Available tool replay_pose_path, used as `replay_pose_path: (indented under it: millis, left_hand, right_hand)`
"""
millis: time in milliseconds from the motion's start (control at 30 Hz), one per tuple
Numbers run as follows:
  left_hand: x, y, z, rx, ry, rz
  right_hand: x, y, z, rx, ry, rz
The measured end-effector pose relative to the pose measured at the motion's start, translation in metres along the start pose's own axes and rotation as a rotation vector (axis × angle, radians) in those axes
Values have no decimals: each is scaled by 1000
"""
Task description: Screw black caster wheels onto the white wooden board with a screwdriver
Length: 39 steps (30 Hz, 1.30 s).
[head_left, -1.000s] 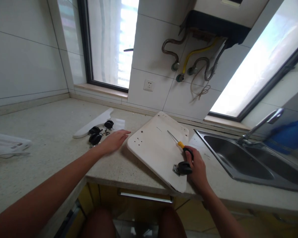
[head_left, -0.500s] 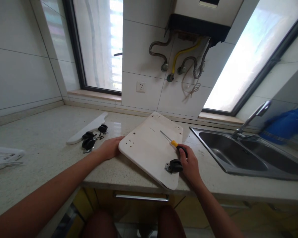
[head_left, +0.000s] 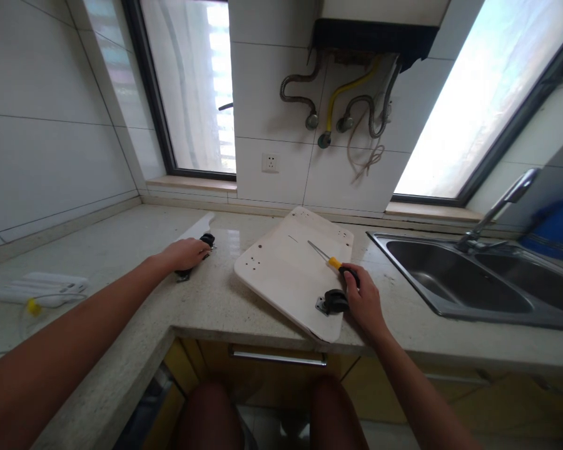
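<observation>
My right hand [head_left: 363,299] is closed around the black and yellow handle of a screwdriver [head_left: 336,262]. Its shaft points up and left over a white board [head_left: 286,275] with small holes near its corners. A black caster [head_left: 333,302] with a metal plate lies on the board's near right corner, beside my right hand. At the left, my left hand [head_left: 186,254] is down at the loose casters and screws, fingers bent and close together. What they pinch, if anything, is too small to make out. One black caster [head_left: 208,239] shows past the fingertips; another is partly hidden under the palm.
A white flat piece [head_left: 197,226] lies behind my left hand. A white power strip [head_left: 42,289] with a cable is at the far left. To the right is a double sink [head_left: 422,275] with a tap [head_left: 497,209]. Pipes [head_left: 351,103] hang on the wall.
My left hand has left the board's left edge and moved left to the casters and screws. My right hand keeps the screwdriver in about the same place. The camera view has shifted slightly.
</observation>
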<state>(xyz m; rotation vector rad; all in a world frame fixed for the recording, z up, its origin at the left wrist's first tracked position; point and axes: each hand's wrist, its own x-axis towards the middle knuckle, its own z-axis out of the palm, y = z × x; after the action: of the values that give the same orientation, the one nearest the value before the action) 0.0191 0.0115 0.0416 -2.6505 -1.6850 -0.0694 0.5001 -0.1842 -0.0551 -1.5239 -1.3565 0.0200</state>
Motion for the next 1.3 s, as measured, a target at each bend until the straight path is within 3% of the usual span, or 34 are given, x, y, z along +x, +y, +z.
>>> replay_pose_path:
  millis: [133,233,300,400,533,733,900,1133,1300]
  left_hand:
    - [-14,25,-17,-42,156,-9]
    - [-40,70,-14,-92,335,82]
    - [-62,109,-3,-114,409,218]
    - [-87,163,23,-101,418,483]
    - [-87,194,51,-25,417,764]
    - [-61,182,65,26,503,871]
    - [-56,165,69,26,577,886]
    - [-49,110,72,8,539,764]
    - [-43,70,65,42,525,599]
  right_hand:
    - [1,1,1,12,5,11]
    - [1,2,1,28,16,28]
    - [2,2,2,42,20,41]
    - [2,1,1,68,20,58]
    - [2,-3,2,98,20,81]
    - [0,-2,3,177,33,118]
    - [1,6,5,336,68,180]
    - [0,10,6,516,103,254]
    - [-2,9,5,560,132,288]
